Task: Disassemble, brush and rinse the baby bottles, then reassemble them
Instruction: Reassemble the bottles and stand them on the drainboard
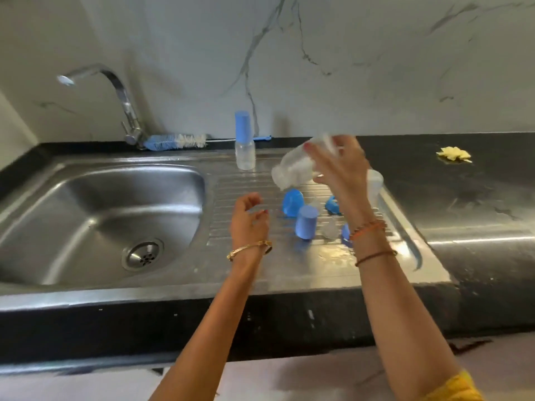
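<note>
Above the ribbed drainboard (pixel 246 186), right hand (pixel 341 169) curled round a clear bottle body (pixel 298 169), tilted with its open mouth down and to the left, outline blurred. Left hand (pixel 249 218) lower and to the left of that grip, fingers loosely bent, holding nothing, apart from the bottle.

Judged part done: directly under the held bottle, loose pieces spread on the drainboard, so disassembly looks finished for at least this one. Below the grip, a blue collar ring (pixel 292 202) on its edge, a blue cap (pixel 306 222) standing upright nearer the front, another blue piece (pixel 333 204) partly hidden behind the right wrist, and a pale teat (pixel 330 228) hard to make out. Just right of the wrist, a second clear body (pixel 375 182), mostly hidden. Beyond the grip to the left, one small bottle (pixel 245 140) upright with its blue cap on, seemingly whole; cannot tell whether already washed or not yet opened. Probably left: brushing or rinsing, then reassembly of the scattered parts.

Further left of the grip, bottle brush (pixel 176 141) lying along the back ledge by the faucet (pixel 121 96), no water seen running; sink basin (pixel 58 198) below. Far right, a yellow scrap (pixel 454 154) on the black counter (pixel 477 183). Between grip and basin, only the left hand; crowded parts underneath easy to knock over.
</note>
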A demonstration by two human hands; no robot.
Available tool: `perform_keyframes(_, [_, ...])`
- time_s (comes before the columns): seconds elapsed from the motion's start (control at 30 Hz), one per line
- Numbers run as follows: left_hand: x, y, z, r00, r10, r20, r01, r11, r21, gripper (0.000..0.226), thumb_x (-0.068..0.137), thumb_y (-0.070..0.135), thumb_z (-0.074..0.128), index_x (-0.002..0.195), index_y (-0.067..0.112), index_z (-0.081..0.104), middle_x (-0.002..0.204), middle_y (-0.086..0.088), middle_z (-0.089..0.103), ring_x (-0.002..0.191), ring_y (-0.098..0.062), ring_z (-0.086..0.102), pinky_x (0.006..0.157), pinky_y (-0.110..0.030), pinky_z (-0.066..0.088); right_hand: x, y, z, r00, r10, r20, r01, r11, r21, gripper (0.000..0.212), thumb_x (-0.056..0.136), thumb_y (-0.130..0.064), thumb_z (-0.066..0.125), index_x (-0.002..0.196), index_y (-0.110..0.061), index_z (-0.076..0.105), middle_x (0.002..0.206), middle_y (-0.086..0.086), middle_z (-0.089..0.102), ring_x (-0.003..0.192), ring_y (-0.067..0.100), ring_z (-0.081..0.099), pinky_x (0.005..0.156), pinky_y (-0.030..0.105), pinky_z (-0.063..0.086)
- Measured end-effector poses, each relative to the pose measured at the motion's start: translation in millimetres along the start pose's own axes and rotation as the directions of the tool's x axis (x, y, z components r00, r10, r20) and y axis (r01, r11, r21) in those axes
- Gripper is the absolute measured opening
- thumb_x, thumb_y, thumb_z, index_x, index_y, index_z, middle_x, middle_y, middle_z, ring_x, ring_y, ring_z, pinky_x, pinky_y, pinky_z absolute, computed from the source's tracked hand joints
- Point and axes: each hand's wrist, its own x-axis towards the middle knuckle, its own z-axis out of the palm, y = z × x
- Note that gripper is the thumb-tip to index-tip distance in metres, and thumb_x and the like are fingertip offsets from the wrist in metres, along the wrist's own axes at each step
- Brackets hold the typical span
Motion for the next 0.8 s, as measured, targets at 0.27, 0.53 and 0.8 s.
perform_keyframes(0.27, [47.0,-5.4,-93.4,0.963,-0.143,-0.227,0.083,0.963,-0.257,0.027,0.084,-0.007,0.055,0.096,0.017,0.054,0.091,0.005,0.057,0.077,-0.009,0.056,0.052,-0.014,0.048,15.2,-43.4,71.0,0.935,-0.041,0.352,-0.216,0.721,0.658,0.027,0.08,-0.031,0.07,0.099,-0.014,0.06,0.092,0.006,0.068,0.077,0.021,0.07,0.062,0.027,0.056])
perform_keyframes(0.53, [51.5,-22.3,-92.2,0.872,-0.485,-0.067,0.405,0.791,-0.459,0.027,0.086,0.005,0.061,0.111,0.009,0.053,0.085,-0.001,0.058,0.075,-0.016,0.057,0.059,-0.025,0.046,-24.1,23.3,140.4,0.986,-0.144,0.078,0.153,0.981,-0.119,0.055,0.073,-0.034,0.077,0.113,-0.01,0.048,0.096,-0.005,0.051,0.084,0.011,0.051,0.06,0.007,0.034])
perform_keyframes(0.8, [47.0,-9.6,-60.8,0.912,-0.392,0.121,0.4,0.783,-0.476,0.035,0.08,0.041,0.063,0.102,0.014,0.059,0.095,-0.004,0.065,0.088,-0.017,0.064,0.066,-0.025,0.051,-54.4,47.0,111.3,0.944,0.197,0.265,-0.293,0.871,0.395,0.032,0.075,-0.029,0.074,0.094,-0.03,0.047,0.099,-0.006,0.057,0.088,0.008,0.062,0.064,0.018,0.054])
